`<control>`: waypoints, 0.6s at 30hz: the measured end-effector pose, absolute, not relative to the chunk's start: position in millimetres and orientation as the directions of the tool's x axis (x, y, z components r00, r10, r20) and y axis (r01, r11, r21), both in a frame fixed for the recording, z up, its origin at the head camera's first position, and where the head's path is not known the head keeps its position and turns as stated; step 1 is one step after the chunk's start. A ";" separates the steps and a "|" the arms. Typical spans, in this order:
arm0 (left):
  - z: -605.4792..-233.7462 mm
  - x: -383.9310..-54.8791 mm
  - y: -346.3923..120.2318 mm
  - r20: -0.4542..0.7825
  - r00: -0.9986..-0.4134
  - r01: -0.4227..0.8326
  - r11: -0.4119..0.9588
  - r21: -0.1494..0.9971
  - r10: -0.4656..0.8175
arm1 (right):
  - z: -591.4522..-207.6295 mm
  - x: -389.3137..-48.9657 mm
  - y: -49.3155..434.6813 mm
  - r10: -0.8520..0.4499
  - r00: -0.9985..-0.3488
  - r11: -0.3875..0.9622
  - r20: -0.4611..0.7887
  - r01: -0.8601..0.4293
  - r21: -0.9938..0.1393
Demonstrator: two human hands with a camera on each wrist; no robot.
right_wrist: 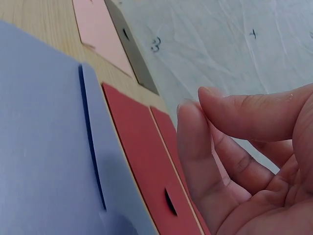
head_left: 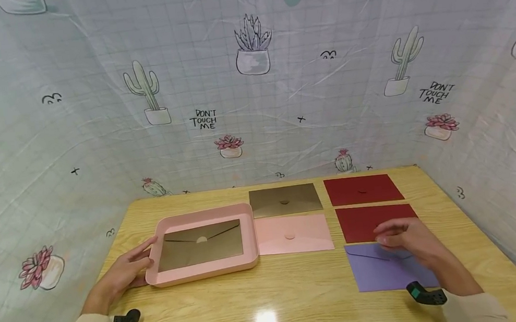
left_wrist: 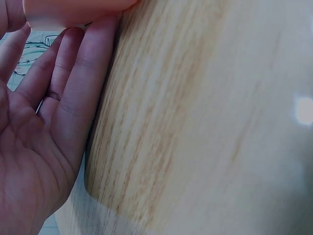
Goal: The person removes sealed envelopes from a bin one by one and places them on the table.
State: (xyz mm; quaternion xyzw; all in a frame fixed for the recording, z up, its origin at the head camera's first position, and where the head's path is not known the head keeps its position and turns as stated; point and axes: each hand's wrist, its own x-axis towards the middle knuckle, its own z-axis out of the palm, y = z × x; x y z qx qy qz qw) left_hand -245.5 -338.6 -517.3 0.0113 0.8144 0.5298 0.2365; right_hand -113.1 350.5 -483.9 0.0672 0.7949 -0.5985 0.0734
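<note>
My left hand [head_left: 121,272] grips the left edge of a pink tray [head_left: 155,261]; in the left wrist view its fingers [left_wrist: 80,83] reach the tray's underside [left_wrist: 73,14]. A brown envelope [head_left: 201,251] lies in the tray, flap side up. Over the purple envelope [head_left: 383,276] and the lower red envelope [head_left: 359,224] hovers my right hand [head_left: 412,239]. Thumb and index fingertip come together in the right wrist view, with nothing visible between them. Both those envelopes lie flat, the purple one nearest me.
Another red envelope [head_left: 362,189] lies at the back right. Beside it is a second brown envelope [head_left: 285,195], with a pink envelope [head_left: 293,225] in front, next to the tray. A patterned cloth [head_left: 303,98] encloses the wooden table [head_left: 207,308] at back and sides.
</note>
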 end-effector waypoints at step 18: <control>-517.8 -245.6 -337.6 -0.385 -0.890 -0.253 0.439 0.862 0.243 | -470.7 -135.0 300.3 -0.074 -0.986 0.245 -0.149 0.127 -0.961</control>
